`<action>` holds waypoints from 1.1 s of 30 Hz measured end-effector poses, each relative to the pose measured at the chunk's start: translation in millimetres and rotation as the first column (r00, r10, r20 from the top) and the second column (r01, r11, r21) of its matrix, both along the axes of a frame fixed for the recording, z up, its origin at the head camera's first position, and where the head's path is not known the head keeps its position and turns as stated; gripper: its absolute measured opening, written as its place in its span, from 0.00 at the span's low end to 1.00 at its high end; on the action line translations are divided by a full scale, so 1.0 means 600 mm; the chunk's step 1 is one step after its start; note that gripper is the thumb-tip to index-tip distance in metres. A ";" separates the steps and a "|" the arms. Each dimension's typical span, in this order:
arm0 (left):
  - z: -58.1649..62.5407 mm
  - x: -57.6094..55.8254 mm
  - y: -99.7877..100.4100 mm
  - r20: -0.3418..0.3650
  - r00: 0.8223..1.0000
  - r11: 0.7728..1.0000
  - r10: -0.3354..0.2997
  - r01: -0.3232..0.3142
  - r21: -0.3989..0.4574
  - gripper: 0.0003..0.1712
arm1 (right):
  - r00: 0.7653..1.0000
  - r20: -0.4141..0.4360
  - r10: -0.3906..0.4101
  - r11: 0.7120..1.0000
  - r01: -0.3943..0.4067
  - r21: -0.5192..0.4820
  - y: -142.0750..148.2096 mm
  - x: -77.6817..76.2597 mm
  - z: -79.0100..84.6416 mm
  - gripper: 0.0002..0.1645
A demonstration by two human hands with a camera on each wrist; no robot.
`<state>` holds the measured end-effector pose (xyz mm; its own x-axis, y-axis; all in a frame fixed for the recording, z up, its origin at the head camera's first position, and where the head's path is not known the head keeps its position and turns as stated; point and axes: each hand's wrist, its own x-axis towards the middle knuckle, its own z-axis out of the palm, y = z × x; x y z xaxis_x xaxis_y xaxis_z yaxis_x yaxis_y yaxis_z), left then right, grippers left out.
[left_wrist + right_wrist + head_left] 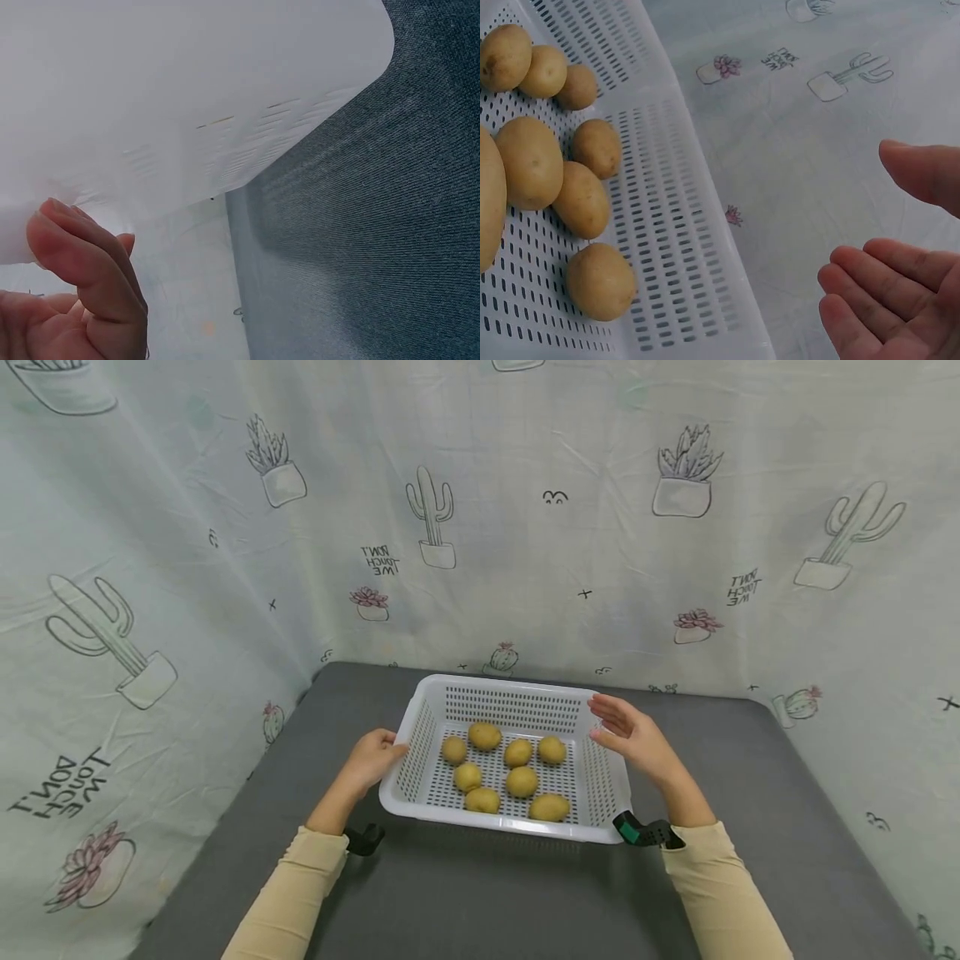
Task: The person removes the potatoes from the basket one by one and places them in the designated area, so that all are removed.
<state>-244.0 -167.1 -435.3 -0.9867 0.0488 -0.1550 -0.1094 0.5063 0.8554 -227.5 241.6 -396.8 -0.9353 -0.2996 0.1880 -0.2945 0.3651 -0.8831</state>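
Observation:
A white perforated plastic basket holds several yellow potatoes, spread over its slotted floor. My left hand grips the left rim, thumb over the top. From below, the left wrist view shows the curled fingers beneath the basket's edge, beside its slotted wall. At the right rim, my right hand is held with straight fingers and the thumb apart. In the right wrist view that hand stands away from the rim with nothing in it. Whether the basket's underside touches the table is hard to tell.
A dark grey table lies under the basket. Behind it and along both sides hangs a pale curtain printed with cacti and potted plants. Black straps with small devices are on both wrists.

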 end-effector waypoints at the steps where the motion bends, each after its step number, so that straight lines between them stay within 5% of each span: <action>1: 0.000 -0.001 0.000 0.004 1.000 1.000 -0.001 0.001 0.002 0.21 | 1.000 0.005 0.011 1.000 -0.011 -0.004 0.001 -0.004 -0.001 0.38; 20: -0.004 -0.001 0.001 0.015 1.000 1.000 0.003 -0.004 0.029 0.19 | 0.978 0.018 0.207 0.975 -0.205 -0.082 -0.006 -0.069 -0.034 0.38; 33: -0.011 0.003 0.003 -0.014 1.000 0.998 0.008 -0.007 0.058 0.18 | 0.975 0.083 0.207 0.978 -0.204 -0.044 -0.020 -0.099 -0.031 0.38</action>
<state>-242.5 -165.3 -441.7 -0.9892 0.0501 -0.1378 -0.1002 0.4554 0.8846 -286.6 229.7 -415.6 -0.8676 -0.4819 0.1229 -0.2821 0.2735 -0.9196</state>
